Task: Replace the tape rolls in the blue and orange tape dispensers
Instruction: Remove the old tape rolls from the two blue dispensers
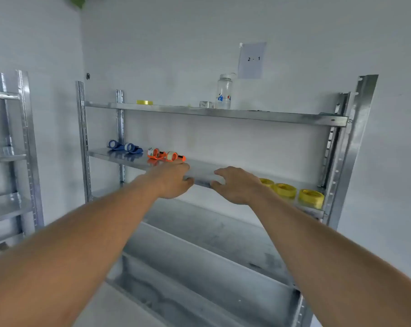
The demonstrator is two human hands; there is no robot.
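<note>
A grey wall backs a galvanised metal shelving rack (214, 114). Both hands, left (174, 181) and right (237, 185), rest empty and loosely open on its middle shelf edge, likely steadying before reaching. Blue plastic tape dispensers (124, 147), orange plastic tape dispensers (165, 156) and yellow tape rolls (291, 191) lie there, within reach.

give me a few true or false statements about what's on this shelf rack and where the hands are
1. The orange tape dispensers sit on the middle shelf, right of the blue tape dispensers. True.
2. The left hand is holding a blue dispenser. False: it holds nothing and is at the shelf's front edge.
3. Three yellow tape rolls lie at the right end of the middle shelf. True.
4. The clear bottle stands on the middle shelf. False: it stands on the top shelf.
5. The right hand grips a yellow roll. False: it is empty, left of the rolls.
</note>
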